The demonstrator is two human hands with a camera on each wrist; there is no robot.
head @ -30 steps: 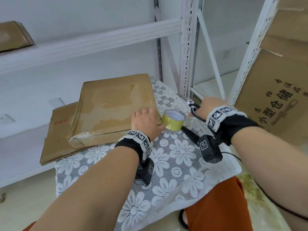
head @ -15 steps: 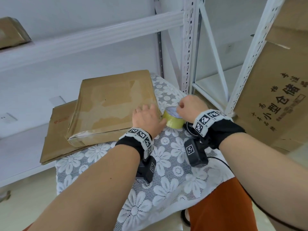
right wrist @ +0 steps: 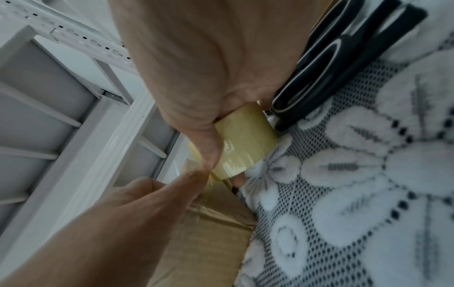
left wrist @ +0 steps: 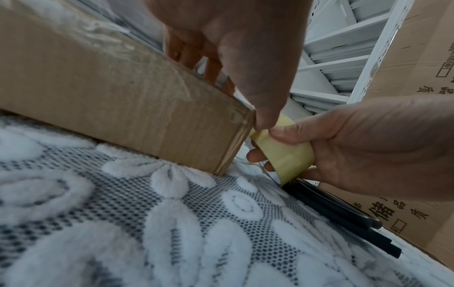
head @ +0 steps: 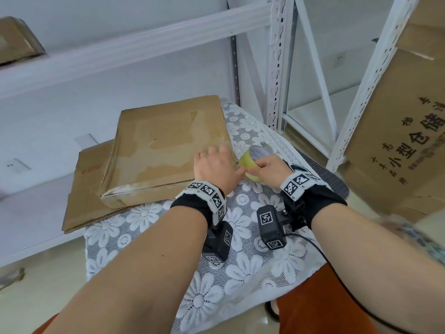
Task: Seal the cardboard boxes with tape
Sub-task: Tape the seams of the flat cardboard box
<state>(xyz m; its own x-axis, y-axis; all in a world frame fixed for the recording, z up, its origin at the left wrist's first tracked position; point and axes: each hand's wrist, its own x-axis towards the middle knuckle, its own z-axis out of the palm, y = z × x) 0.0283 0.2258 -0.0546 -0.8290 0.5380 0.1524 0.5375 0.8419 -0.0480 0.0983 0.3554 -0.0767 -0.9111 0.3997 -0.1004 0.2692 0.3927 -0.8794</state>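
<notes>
A flat cardboard box [head: 166, 145] lies on the lace-covered table [head: 240, 273], on top of a flattened carton [head: 86, 186]. My left hand [head: 214, 162] rests on the box's near right corner with its fingers on top. Its thumb [left wrist: 263, 108] presses the tape's end against the corner edge [left wrist: 243, 124]. My right hand [head: 269, 165] grips the yellow tape roll [head: 250, 162], tilted and held right beside that corner. The roll [left wrist: 282, 155] nearly touches the box side [left wrist: 123, 108]. In the right wrist view the roll [right wrist: 243, 143] sits between my thumb and fingers.
Black-handled scissors [right wrist: 331, 58] lie on the cloth just right of the roll. White metal shelf uprights [head: 277, 68] stand behind the table. A tall printed carton [head: 397, 141] leans at the right. Another box [head: 16, 42] sits on the upper left shelf.
My right hand left the scissors, took hold of the tape roll and tipped it up against the box corner. My left hand stayed on the box, thumb now on the tape end.
</notes>
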